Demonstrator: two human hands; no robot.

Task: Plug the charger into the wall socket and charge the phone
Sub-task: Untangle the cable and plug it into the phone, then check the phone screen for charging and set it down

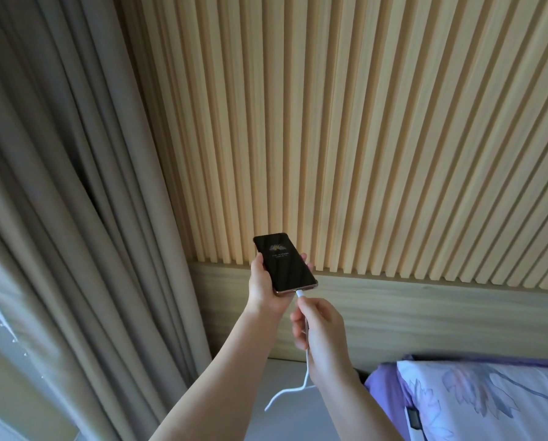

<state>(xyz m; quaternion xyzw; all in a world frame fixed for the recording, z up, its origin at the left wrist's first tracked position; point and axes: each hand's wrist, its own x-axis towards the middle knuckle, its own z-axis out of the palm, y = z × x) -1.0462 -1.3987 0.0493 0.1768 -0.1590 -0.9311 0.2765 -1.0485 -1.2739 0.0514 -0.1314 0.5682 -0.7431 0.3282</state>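
Head view, phone: I see the phone (pixel 284 263) held up in front of the slatted wood wall panel (pixel 361 138), screen toward me, dim with a small graphic lit on it.
Left hand: my left hand (pixel 263 286) cradles the phone from its left edge and back, fingers (pixel 305 260) wrapped round the far side, grasping it firmly.
Right hand: my right hand (pixel 322 329) sits just below the phone, fingers pinched on the white charging cable (pixel 305 374) right behind its connector (pixel 300 293).
Connector: it meets the phone's bottom edge; whether it is fully seated I cannot tell.
Cable run: it drops below the phone and trails off toward the bed pillow (pixel 482 399) side.
Wall socket: not in view.
Step in hand: I judge this to be the cable-to-phone mating.
Next move: a straight, gentle push along the phone's long axis, then checking for a charging sign.
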